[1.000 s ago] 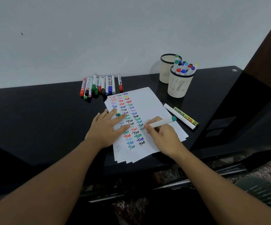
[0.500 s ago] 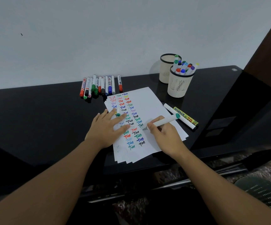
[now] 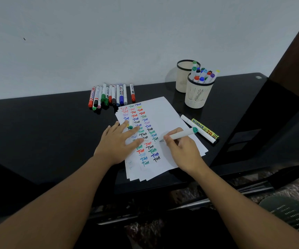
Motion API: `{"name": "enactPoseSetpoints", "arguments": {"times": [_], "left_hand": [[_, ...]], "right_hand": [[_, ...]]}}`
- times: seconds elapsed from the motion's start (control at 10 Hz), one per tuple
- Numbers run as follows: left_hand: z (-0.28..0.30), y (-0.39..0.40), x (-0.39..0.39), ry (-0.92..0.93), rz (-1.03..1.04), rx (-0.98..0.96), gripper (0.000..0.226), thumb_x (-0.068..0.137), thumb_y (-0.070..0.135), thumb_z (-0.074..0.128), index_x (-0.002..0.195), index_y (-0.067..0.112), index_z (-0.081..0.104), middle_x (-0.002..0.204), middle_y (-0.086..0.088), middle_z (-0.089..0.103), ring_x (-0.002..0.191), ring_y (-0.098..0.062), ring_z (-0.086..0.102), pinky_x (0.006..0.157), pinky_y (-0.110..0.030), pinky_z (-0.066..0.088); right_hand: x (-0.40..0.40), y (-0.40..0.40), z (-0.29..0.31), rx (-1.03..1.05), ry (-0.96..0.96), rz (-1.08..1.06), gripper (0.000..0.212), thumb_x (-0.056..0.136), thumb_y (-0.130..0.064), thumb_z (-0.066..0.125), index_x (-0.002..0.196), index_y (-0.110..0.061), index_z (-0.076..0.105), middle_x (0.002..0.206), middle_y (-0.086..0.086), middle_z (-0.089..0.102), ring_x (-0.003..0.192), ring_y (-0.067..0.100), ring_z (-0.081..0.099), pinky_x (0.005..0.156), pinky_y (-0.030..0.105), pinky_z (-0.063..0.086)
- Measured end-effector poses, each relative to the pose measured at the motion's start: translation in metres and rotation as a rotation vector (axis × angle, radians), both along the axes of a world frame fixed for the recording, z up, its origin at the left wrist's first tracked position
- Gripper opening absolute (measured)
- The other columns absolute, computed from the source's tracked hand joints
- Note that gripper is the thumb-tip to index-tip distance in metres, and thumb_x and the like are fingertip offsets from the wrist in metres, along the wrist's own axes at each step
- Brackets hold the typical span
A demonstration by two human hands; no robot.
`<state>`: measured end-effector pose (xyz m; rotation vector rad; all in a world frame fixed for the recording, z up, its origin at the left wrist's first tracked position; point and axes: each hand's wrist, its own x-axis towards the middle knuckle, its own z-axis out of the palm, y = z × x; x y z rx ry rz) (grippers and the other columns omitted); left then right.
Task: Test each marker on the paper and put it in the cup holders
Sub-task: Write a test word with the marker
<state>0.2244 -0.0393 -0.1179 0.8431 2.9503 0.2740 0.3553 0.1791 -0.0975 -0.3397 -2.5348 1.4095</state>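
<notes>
The light is soft and rather dim, with a cool grey cast over the wall (image 3: 109,42) and no hard highlights anywhere. The glossy black bench (image 3: 37,132) gives faint reflections of the cup holders (image 3: 197,94) and markers, and the hands cast only weak, diffuse shadows on the white paper (image 3: 165,114). Wide-angle distortion bows the bench's far edge and stretches the forearms at the lower corners, while the small writing on the paper is slightly soft.
</notes>
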Motion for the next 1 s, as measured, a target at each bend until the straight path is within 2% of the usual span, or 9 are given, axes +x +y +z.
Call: {"name": "enactPoseSetpoints", "arguments": {"times": [0.1, 0.2, 0.3, 0.5, 0.6, 0.8, 0.9, 1.0], "left_hand": [[0.000, 0.000, 0.000, 0.005, -0.001, -0.004, 0.070, 0.088, 0.086, 0.016, 0.152, 0.057, 0.018, 0.169, 0.008, 0.008, 0.156, -0.020, 0.002, 0.126, -0.047, 0.001], [0.001, 0.000, 0.000, 0.004, -0.001, -0.004, 0.070, 0.088, 0.086, 0.016, 0.152, 0.057, 0.018, 0.169, 0.008, 0.008, 0.156, -0.020, 0.002, 0.126, -0.047, 0.001], [0.001, 0.001, 0.000, 0.001, 0.000, -0.002, 0.071, 0.087, 0.086, 0.015, 0.152, 0.057, 0.018, 0.169, 0.008, 0.008, 0.156, -0.020, 0.002, 0.126, -0.047, 0.001], [0.000, -0.001, 0.000, 0.006, -0.002, 0.001, 0.071, 0.087, 0.086, 0.016, 0.152, 0.057, 0.018, 0.169, 0.008, 0.008, 0.156, -0.021, 0.002, 0.126, -0.047, 0.001], [0.001, 0.000, 0.000, 0.005, -0.001, 0.006, 0.070, 0.088, 0.086, 0.017, 0.152, 0.057, 0.019, 0.169, 0.008, 0.009, 0.156, -0.021, 0.002, 0.126, -0.046, 0.001], [0.002, -0.001, 0.001, -0.006, 0.000, 0.049, 0.071, 0.088, 0.085, 0.020, 0.152, 0.056, 0.021, 0.168, 0.006, 0.012, 0.156, -0.021, 0.004, 0.126, -0.046, 0.001], [0.004, -0.002, 0.004, 0.007, -0.006, 0.173, 0.071, 0.091, 0.079, 0.032, 0.155, 0.055, 0.012, 0.165, 0.002, 0.024, 0.153, -0.022, 0.017, 0.125, -0.050, 0.010], [0.011, -0.001, 0.005, -0.047, 0.084, 0.410, 0.079, 0.094, 0.065, 0.052, 0.159, 0.041, 0.014, 0.150, 0.002, 0.046, 0.137, -0.017, 0.044, 0.110, -0.041, 0.037]], "right_hand": [[-0.001, 0.000, 0.000, 0.011, -0.015, 0.022, 0.016, 0.107, -0.038, 0.052, 0.108, -0.025, 0.061, 0.095, -0.011, 0.068, 0.090, 0.004, 0.063, 0.076, 0.026, 0.050], [0.000, 0.000, 0.000, 0.015, -0.012, 0.027, 0.015, 0.107, -0.036, 0.053, 0.106, -0.023, 0.060, 0.090, -0.010, 0.067, 0.085, -0.001, 0.061, 0.068, 0.015, 0.046], [0.001, 0.000, 0.001, 0.005, -0.009, 0.018, 0.015, 0.107, -0.036, 0.053, 0.103, -0.023, 0.059, 0.088, -0.011, 0.066, 0.084, -0.004, 0.059, 0.064, 0.013, 0.041], [-0.001, -0.001, 0.001, 0.036, 0.001, 0.021, 0.015, 0.107, -0.037, 0.052, 0.107, -0.024, 0.059, 0.090, -0.011, 0.067, 0.086, -0.004, 0.060, 0.064, 0.013, 0.044], [0.002, 0.000, 0.001, 0.019, 0.013, 0.014, 0.015, 0.107, -0.035, 0.052, 0.101, -0.022, 0.057, 0.084, -0.010, 0.064, 0.081, -0.005, 0.059, 0.062, 0.012, 0.041], [0.000, -0.001, 0.001, 0.018, 0.006, 0.021, 0.014, 0.107, -0.037, 0.052, 0.103, -0.024, 0.058, 0.090, -0.010, 0.066, 0.083, 0.000, 0.060, 0.064, 0.012, 0.042], [0.000, 0.001, 0.001, -0.117, 0.103, -0.036, 0.009, 0.106, -0.034, 0.055, 0.107, -0.025, 0.059, 0.090, -0.009, 0.064, 0.077, 0.000, 0.057, 0.064, 0.012, 0.042], [0.002, 0.002, 0.003, -0.253, 0.176, -0.054, 0.008, 0.106, -0.034, 0.057, 0.112, -0.036, 0.061, 0.084, -0.006, 0.064, 0.076, 0.002, 0.059, 0.071, 0.012, 0.045]]}}
